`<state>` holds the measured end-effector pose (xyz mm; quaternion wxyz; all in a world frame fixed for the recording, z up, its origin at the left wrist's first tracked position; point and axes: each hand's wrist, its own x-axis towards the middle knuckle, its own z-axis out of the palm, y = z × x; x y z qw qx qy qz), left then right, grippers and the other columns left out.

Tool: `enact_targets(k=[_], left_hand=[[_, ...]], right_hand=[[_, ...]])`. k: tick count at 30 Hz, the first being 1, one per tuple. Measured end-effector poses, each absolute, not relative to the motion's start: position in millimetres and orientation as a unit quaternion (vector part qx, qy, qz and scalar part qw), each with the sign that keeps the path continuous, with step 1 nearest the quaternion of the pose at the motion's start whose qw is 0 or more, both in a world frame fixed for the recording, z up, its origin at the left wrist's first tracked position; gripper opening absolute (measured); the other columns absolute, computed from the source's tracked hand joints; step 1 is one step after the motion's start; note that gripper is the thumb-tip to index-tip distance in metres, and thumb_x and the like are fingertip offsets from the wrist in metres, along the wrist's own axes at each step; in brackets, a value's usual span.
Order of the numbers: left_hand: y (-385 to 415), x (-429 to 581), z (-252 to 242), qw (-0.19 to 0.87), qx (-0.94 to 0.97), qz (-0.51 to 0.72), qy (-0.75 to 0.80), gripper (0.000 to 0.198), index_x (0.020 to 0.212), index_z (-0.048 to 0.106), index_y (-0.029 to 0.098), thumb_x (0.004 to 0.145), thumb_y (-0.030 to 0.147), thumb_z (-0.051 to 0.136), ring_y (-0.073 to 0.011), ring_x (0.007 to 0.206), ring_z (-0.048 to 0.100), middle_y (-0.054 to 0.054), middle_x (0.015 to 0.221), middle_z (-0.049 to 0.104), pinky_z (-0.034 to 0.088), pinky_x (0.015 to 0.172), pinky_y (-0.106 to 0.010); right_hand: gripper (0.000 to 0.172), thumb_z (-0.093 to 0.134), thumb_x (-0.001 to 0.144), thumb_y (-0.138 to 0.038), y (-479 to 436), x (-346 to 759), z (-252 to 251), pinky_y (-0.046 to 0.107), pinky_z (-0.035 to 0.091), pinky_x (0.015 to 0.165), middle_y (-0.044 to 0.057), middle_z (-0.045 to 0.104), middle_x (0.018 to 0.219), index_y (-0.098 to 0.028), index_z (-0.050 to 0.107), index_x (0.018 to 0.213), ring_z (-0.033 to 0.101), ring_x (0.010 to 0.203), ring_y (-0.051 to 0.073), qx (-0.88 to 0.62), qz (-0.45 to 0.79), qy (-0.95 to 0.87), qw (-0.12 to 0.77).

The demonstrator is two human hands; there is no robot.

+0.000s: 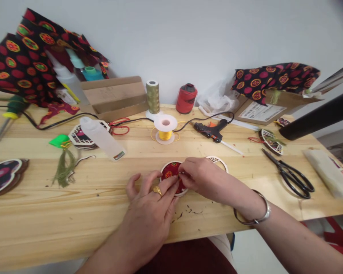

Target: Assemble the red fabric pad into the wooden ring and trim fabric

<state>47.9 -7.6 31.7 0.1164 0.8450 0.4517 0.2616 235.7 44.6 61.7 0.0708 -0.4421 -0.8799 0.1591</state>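
Observation:
A round disc (169, 169) with dark red patterned fabric inside a pale rim lies on the table in front of me. My left hand (153, 201), a gold ring on one finger, rests on it with the fingers stretched and spread, tips pressing on the fabric. My right hand (202, 179) is closed in a pinch over the disc's right part; whatever sits between those fingertips is too small to make out. Partly behind my right hand lies a pale latticed disc (221, 163). Dark scraps (190, 209) are scattered on the wood near the front edge.
Behind the hands stand a yellow thread spool (165, 133), an olive thread cone (152, 97) and a red thread cone (186, 99). A glue gun (213, 131) and black scissors (291, 175) lie to the right. Leftward are a white bottle (103, 139), a green tassel (64, 167) and a screwdriver (11, 110).

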Motion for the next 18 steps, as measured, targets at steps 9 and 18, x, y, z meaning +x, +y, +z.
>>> enact_targets(k=[9,18], left_hand=[[-5,45,29,0.088,0.868,0.232,0.431,0.033,0.122,0.062,0.020,0.092,0.016,0.048,-0.0322,0.115,0.042,-0.002,0.126,0.068,0.022,0.099,-0.057],[-2,42,25,0.077,0.858,0.287,0.419,0.033,0.116,0.063,0.024,0.091,0.009,0.047,-0.0309,0.116,0.043,-0.002,0.126,0.067,0.028,0.095,-0.058]], right_hand=[[0.016,0.055,0.092,-0.012,46,244,71,0.022,0.045,0.065,0.002,0.067,0.078,-0.016,0.070,0.088,0.059,0.069,0.011,-0.424,0.231,-0.861,0.163],[0.021,0.057,0.085,-0.004,71,270,42,0.030,0.052,0.073,0.008,0.069,0.083,-0.013,0.074,0.092,0.064,0.077,0.017,-0.517,0.144,-0.784,0.311]])
